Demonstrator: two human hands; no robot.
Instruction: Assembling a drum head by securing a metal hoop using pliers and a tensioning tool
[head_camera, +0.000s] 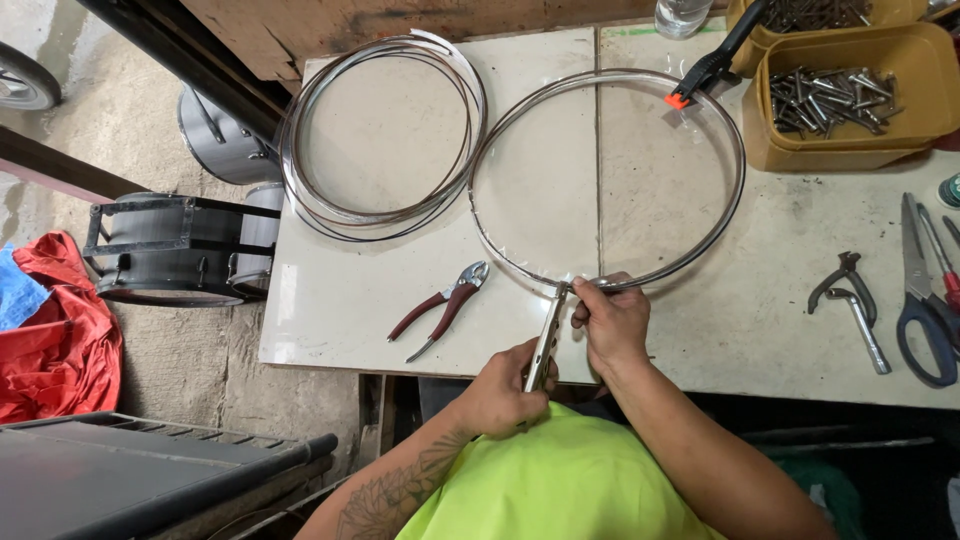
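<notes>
Workbench (380, 330): pliers (440, 308), perhaps scissors (925, 300), flank hoop (608, 180).

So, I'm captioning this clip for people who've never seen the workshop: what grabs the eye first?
The big metal hoop lying flat on the pale worktop, with an orange-tipped clamp on its far edge. At its near edge the right hand pinches the band while the left hand holds locking pliers on it. A coil of metal strip lies at the left, and yellow tubs of bolts sit at top right.
</notes>
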